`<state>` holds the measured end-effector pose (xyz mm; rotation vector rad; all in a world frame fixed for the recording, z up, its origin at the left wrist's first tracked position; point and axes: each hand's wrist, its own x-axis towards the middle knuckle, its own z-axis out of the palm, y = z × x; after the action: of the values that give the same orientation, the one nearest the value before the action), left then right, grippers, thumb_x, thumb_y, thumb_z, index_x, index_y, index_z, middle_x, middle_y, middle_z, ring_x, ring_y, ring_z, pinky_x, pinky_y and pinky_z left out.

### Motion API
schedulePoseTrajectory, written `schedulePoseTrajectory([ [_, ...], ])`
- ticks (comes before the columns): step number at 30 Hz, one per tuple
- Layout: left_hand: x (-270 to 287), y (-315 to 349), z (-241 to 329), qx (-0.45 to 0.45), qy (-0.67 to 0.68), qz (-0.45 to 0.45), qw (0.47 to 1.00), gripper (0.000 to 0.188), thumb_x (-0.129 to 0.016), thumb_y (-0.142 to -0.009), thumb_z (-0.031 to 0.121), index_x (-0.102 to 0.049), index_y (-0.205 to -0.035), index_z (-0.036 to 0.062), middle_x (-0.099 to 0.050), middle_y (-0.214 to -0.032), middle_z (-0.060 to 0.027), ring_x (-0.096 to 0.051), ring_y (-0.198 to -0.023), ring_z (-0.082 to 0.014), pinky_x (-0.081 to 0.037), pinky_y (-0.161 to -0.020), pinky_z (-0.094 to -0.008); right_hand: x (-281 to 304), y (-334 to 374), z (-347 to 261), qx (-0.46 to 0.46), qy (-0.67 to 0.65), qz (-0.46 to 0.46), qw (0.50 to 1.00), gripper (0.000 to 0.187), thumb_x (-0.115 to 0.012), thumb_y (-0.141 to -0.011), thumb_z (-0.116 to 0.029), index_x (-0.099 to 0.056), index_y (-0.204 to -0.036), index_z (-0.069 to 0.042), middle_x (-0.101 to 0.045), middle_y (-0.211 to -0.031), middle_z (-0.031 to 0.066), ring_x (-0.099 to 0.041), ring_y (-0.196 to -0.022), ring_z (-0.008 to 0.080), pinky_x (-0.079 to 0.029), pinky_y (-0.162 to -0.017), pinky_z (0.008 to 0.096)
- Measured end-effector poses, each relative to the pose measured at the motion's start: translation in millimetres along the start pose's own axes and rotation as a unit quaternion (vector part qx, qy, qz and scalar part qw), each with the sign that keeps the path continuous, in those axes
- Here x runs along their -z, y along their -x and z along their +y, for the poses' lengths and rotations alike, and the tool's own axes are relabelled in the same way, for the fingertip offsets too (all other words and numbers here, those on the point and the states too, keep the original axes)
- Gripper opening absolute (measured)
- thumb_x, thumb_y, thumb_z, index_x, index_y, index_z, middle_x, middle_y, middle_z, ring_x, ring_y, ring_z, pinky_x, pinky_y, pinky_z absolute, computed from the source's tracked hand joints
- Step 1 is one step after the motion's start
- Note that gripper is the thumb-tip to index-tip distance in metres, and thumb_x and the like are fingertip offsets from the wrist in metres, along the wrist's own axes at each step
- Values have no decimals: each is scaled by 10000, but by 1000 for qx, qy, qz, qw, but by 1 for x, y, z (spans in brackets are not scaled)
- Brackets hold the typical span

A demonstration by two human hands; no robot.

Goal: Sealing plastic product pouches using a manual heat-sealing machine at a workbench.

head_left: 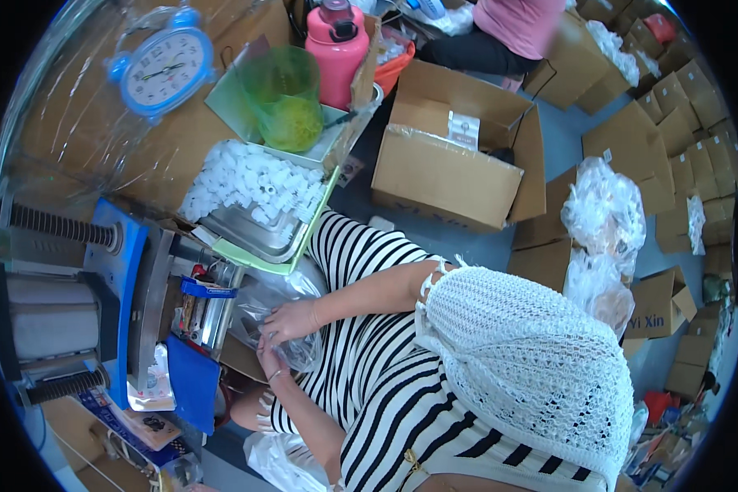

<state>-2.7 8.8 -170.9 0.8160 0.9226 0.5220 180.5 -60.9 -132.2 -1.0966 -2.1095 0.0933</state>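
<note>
My right hand [290, 322] reaches in from the upper arm with fingers bent together in a pinch. Just below it is my left hand [271, 358], its fingertips meeting the right ones; a thin bracelet is on that wrist. What the fingertips hold is too small to make out. Both hands are over a clear plastic bag [306, 351] lying against my striped dress [369, 344]. Beside the bag, a green-rimmed tray [291, 268] carries a metal pan [246, 232] and a heap of small white plastic pieces [254, 182].
A blue-and-grey press [119, 303] with springs stands at the left. Behind the tray are a green translucent container [280, 90], a pink bottle [337, 61] and a blue alarm clock [166, 70]. An open carton [451, 176] sits on the floor; another person [500, 37] is beyond.
</note>
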Motion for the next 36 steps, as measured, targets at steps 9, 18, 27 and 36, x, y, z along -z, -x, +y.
schedulePoseTrajectory([
  [9, 7, -4, -16, -3, -67, 0, 998, 267, -605, -882, 126, -593, -1101, -26, -623, -1069, -94, -590, -983, -185, -460, -859, -315, 0, 11, 2, -52, 11, -19, 998, 146, -605, -753, -213, -648, -802, -84, -581, -891, 61, -568, -915, 258, -474, -783, 400],
  [18, 29, -11, -31, 86, -217, 96, 968, 329, -549, -901, 194, -584, -1154, -12, -599, -1105, -97, -584, -971, -206, -467, -841, -343, -20, 20, 5, -100, 31, -105, 989, 127, -629, -683, -189, -681, -726, -81, -624, -883, 43, -570, -964, 231, -447, -848, 382],
  [27, 28, -13, -24, 107, -253, 131, 953, 255, -552, -882, 174, -607, -1048, -12, -617, -1004, -83, -567, -892, -168, -442, -790, -312, -15, 20, 11, -101, 41, -124, 986, 134, -643, -656, -186, -702, -735, -96, -639, -867, 36, -575, -970, 225, -443, -850, 375],
  [36, 32, -23, -23, 126, -208, 134, 961, 265, -581, -851, 204, -615, -1028, 10, -615, -983, -69, -564, -864, -167, -430, -791, -321, -6, 19, 15, -142, 11, -93, 985, 152, -675, -623, -176, -712, -751, -103, -648, -876, 37, -574, -998, 230, -439, -874, 375],
])
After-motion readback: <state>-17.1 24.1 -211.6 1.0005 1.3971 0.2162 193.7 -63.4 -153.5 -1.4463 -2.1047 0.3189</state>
